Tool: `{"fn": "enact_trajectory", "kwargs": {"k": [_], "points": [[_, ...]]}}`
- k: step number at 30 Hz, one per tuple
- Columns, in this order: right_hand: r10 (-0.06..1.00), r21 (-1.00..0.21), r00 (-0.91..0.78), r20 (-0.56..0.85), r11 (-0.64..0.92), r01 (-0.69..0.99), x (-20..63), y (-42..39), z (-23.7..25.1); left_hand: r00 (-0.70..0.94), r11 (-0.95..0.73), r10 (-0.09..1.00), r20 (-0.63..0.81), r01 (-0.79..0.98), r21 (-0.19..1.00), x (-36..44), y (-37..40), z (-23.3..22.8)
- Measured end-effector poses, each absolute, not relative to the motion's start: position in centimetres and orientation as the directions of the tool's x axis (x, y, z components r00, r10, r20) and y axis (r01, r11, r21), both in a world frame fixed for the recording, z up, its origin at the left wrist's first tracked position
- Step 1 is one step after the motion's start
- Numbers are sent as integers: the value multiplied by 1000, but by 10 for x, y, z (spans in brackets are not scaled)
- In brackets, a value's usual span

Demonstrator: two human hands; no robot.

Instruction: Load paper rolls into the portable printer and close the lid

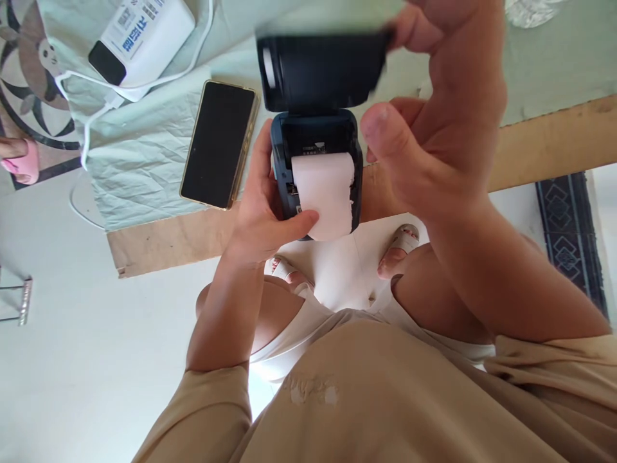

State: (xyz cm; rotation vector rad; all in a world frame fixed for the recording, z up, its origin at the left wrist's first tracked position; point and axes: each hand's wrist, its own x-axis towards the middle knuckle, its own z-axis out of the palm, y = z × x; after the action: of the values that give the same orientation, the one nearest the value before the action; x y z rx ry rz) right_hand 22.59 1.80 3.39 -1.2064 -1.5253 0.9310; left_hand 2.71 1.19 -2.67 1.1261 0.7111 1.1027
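A small dark blue label printer (313,131) is in my left hand (264,209), whose fingers wrap its left side. My left thumb lies on the white paper (326,190) that comes from the printer's inside and hangs over its front. The paper's right edge looks torn and ragged. The printer's lid (322,71) is swung up and back, slightly blurred. My right hand (434,141) is at the right, with a fingertip at the lid's right corner. Its thumb is apart from the other fingers, beside the printer body.
A phone (219,145) with a dark screen lies on the light green cloth (139,141), left of the printer. Behind it sits a white power bank (144,48) with a white cable (87,135). Clear plastic (533,9) lies far right. The wooden table edge (168,247) runs before me.
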Motion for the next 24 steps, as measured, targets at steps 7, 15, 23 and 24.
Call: {"fn": "enact_trajectory", "kwargs": {"k": [7,15,23,24], "points": [[883,-825,-277,380,458,330,234,25,13,351,29,930,111,-370,928,27,13,-29],[833,-984,-552,35,126,127,242,32,8,400,-174,845,354,-420,891,25,25,-47],[864,-979,-497,79,161,124,236,28,4,261,-87,950,172,-310,947,32,13,-32],[866,-976,-495,69,160,145,236,28,4,255,-80,953,164,-312,947,32,12,-31]]}}
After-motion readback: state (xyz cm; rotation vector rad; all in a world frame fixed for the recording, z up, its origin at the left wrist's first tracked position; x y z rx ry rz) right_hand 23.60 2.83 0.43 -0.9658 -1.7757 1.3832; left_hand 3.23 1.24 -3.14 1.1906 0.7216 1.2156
